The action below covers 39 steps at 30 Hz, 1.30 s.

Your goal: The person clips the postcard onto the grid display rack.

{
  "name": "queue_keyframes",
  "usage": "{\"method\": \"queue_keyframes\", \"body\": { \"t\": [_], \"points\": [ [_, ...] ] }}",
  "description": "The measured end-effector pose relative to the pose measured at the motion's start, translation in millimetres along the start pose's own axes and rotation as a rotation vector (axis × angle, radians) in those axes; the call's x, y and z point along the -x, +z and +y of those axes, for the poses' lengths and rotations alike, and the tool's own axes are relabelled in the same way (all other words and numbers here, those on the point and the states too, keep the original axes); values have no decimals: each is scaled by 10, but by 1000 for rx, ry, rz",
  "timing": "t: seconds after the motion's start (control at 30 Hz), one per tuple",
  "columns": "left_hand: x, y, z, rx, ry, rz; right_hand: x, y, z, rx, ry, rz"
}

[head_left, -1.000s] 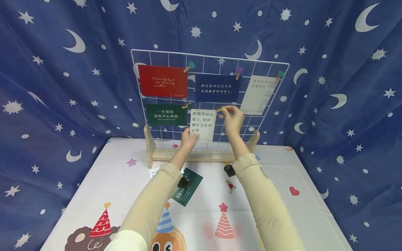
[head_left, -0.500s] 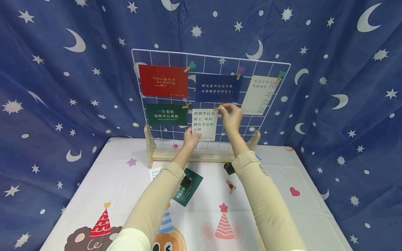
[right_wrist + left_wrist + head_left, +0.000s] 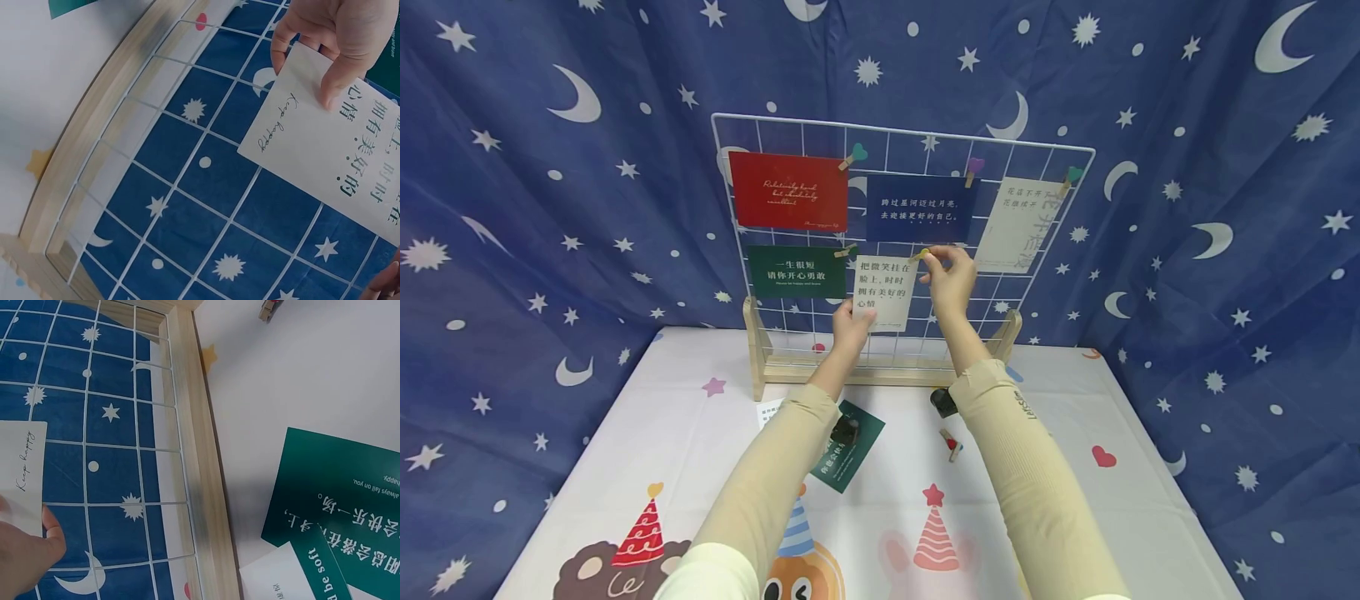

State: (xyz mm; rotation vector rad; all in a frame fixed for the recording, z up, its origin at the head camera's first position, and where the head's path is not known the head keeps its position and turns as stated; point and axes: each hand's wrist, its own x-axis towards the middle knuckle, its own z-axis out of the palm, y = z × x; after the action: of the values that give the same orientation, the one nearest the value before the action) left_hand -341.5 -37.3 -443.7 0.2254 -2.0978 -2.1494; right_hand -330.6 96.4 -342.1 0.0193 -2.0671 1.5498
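Observation:
My left hand pinches the lower left edge of a white card with dark lettering, thumb across its front. The card stands against the white wire grid, just right of a hung green card. At its upper right corner my right hand pinches a small wooden clothespin with a yellow top. In the right wrist view the left thumb lies on the card near the words "Keep happy". Only a sliver of the right fingers shows there, and the clothespin is out of that view.
A red card, a blue card and a white card hang above on heart-topped clothespins. On the table lie a green card, a white card and loose clothespins. A wooden base carries the grid.
Both hands stay at the white card. The clothespin has shifted slightly left and up, over the card's upper right corner. The card has moved up a little.

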Motion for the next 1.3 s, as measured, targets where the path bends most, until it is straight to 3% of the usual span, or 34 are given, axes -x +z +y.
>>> {"method": "queue_keyframes", "body": {
  "t": [0.13, 0.37, 0.63, 1.03, 1.3],
  "points": [
    [141, -34, 150, 12, -5, -4, 4, 23, 12, 30, -23, -5],
    [131, -47, 112, 53, -4, -5, -16, 62, 37, -21, 4, 35],
    [108, -35, 86, 94, -5, 19, 41, 112, 14, -378, 258, 82],
    [114, -4, 98, 89, -16, 19, -10, 119, -48, -368, 332, 58],
    [100, -8, 88, 85, -10, 17, -24, 120, -7, -246, 242, 67]
  ]
}}
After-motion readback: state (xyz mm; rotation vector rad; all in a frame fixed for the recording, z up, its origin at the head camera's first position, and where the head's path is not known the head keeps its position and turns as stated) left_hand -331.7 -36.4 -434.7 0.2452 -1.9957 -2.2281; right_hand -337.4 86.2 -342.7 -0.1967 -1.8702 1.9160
